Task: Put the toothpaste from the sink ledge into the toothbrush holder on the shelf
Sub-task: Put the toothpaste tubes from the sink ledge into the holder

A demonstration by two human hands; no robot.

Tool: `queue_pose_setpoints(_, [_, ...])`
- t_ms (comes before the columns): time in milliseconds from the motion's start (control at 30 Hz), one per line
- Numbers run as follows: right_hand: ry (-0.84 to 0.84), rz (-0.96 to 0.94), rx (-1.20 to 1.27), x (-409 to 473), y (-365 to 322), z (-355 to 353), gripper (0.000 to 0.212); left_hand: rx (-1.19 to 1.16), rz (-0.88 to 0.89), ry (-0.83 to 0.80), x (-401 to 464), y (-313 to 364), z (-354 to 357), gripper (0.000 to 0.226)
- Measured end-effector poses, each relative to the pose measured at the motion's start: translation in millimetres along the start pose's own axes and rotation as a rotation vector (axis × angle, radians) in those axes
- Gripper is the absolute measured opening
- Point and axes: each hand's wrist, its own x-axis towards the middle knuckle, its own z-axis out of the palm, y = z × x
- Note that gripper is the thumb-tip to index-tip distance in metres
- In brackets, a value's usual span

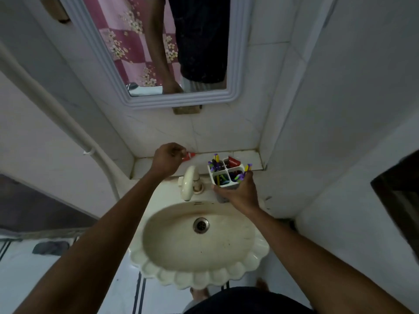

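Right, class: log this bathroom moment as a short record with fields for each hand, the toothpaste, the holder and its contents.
left hand: grip closed on the red toothpaste tube, on the tiled ledge
right hand: wrapped around the toothbrush holder
holder: white, four compartments, held above the sink rim beside the tap
holder contents: toothbrushes; another red tube in the back compartment

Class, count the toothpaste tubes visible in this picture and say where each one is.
2. One red toothpaste tube lies on the ledge under the left hand; another stands in the toothbrush holder. Others may be hidden.
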Motion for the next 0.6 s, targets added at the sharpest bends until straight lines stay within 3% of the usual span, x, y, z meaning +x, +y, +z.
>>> queue_pose_setpoints(167, [0.030,-0.028,0.024,13.8,-12.1,-0.3,0.117,0.078,-0.093,-0.028,4.0,-49.4,2.6,0.022])
queue_pose_setpoints(433, [0.034,-0.032,0.045,21.6,-9.0,13.2,0.103,0.181,-0.072,-0.107,26.6,-106.2,18.8,0.024])
queue_pose_setpoints(600, [0.044,-0.026,0.074,21.8,2.3,19.2,0.106,0.429,-0.092,-0.253,53.3,-125.9,28.9,0.050])
